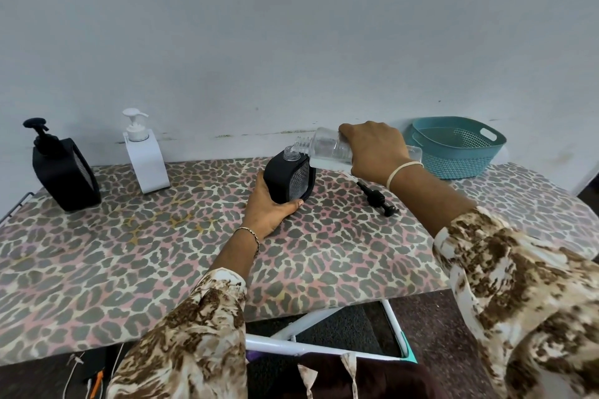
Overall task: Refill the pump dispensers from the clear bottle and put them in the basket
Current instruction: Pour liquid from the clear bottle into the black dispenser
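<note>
Tipping nearly horizontal, the clear ribbed plastic bottle [327, 147] is pointing its threaded mouth left, long axis running right-to-left, mouth meeting the open clear neck of the black square dispenser body [289, 179]. Liquid is pooling along the bottle's lower side. The dispenser is leaning a little to the right near the back middle of the leopard-print desk [162, 253], neck up.

The right hand [376, 151] is gripping the bottle from above, fingers wrapped around its barrel. The left hand [270, 209] is cupping the dispenser's lower left side, thumb along its base, palm resting on the desk.

The black pump head [377, 198] is lying flat just right of the dispenser, apart from it. A second black pump dispenser [64, 172] and a white pump dispenser [146, 159] are standing upright at the back left, well apart from the pour. The teal perforated plastic basket [460, 147] is sitting at the back right by the wall. The desk's front half is lying open.
</note>
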Motion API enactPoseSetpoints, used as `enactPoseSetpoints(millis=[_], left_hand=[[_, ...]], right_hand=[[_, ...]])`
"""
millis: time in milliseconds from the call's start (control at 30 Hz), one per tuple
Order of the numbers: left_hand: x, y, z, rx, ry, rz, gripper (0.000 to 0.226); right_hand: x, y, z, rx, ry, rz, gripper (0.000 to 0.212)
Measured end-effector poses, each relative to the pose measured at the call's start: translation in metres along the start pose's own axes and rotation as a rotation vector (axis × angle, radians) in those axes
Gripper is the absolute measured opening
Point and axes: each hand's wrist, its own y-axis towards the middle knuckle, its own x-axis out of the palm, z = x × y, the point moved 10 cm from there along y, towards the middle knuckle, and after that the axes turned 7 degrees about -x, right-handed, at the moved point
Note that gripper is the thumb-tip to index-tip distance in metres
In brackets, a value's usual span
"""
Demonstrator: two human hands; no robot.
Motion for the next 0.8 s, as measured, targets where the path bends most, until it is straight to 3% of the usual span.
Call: enactPoseSetpoints(millis=[800], left_hand=[[-0.0039,0.0008,-0.0036,-0.039,-0.032,0.019,0.084]], right_hand=[[-0.0048,-0.0076,-0.0081,0.007,-0.02,0.01,0.033]])
